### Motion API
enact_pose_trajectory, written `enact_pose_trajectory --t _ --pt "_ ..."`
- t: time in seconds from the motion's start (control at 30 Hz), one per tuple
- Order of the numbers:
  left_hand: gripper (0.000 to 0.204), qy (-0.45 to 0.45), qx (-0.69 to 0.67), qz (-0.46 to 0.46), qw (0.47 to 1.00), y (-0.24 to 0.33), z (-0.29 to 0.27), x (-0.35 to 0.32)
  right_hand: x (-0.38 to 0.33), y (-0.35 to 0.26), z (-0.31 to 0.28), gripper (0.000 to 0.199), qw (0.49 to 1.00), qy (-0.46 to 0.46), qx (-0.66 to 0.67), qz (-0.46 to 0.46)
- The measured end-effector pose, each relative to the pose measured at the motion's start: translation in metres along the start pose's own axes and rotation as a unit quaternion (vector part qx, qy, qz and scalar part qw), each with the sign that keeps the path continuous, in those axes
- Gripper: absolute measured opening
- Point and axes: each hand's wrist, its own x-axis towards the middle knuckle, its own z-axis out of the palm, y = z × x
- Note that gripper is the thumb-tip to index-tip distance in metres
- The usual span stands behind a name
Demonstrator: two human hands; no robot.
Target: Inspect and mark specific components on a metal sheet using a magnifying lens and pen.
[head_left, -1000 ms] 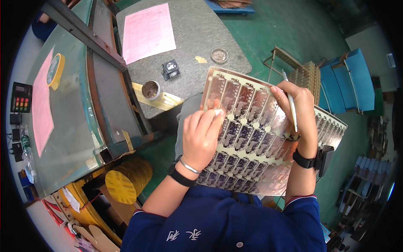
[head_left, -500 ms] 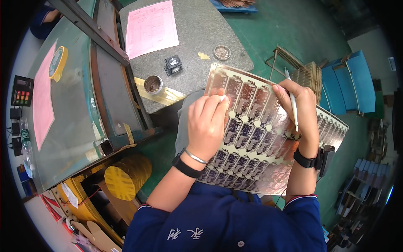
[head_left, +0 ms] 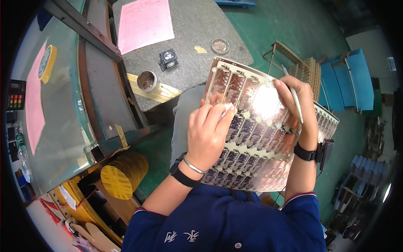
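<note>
A large shiny circuit board panel (head_left: 252, 145), with rows of repeated dark and coppery patterns, lies tilted across my lap. My left hand (head_left: 207, 132) is closed on a small white wad (head_left: 227, 108), pressed against the panel's upper left part. Its fingertips are partly hidden. At the panel's far right edge, my right hand (head_left: 305, 103) grips the board with the thumb on its face. A slim white pen-like stick (head_left: 297, 103) is tucked in that same hand and points down over the panel. Bright glare covers the board near my right thumb.
On the grey table (head_left: 197, 21) ahead are a pink sheet (head_left: 145, 25), a black folding magnifier (head_left: 168, 59), a tin of brown paste (head_left: 146, 80) and a small round dish (head_left: 220, 46). A metal-framed glass table (head_left: 63, 109) stands left; a rack (head_left: 289, 54) and blue panels (head_left: 348, 84) stand right.
My left hand and the wad have shifted slightly right and down across the panel. The view has moved a little, and the glare on the board has grown brighter.
</note>
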Motion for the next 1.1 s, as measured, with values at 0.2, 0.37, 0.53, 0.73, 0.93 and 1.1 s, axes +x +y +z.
enact_pose_trajectory --t 0.2,0.37,0.53,0.73,0.93,1.1 --pt "0.029 -0.017 -0.021 -0.021 0.999 0.001 0.001 0.002 0.005 0.02 0.008 0.029 0.998 -0.003 0.061 -0.016" --pt "0.027 -0.05 -0.036 -0.031 0.998 0.0 -0.006 0.0 0.009 0.051 0.021 0.029 0.992 -0.018 0.126 0.016" --pt "0.028 -0.076 -0.044 -0.055 0.995 -0.003 -0.005 0.001 0.017 0.071 0.034 0.034 0.976 -0.048 0.199 0.073" --pt "0.029 -0.113 -0.066 -0.071 0.989 -0.007 0.002 0.005 0.024 0.085 0.049 0.029 0.973 -0.059 0.217 0.051" --pt "0.029 -0.139 -0.088 -0.091 0.982 -0.01 0.007 0.007 0.027 0.094 0.053 0.029 0.97 -0.072 0.215 0.086" --pt "0.027 -0.143 -0.098 -0.1 0.98 -0.014 0.01 0.007 0.027 0.097 0.055 0.029 0.965 -0.077 0.231 0.098"
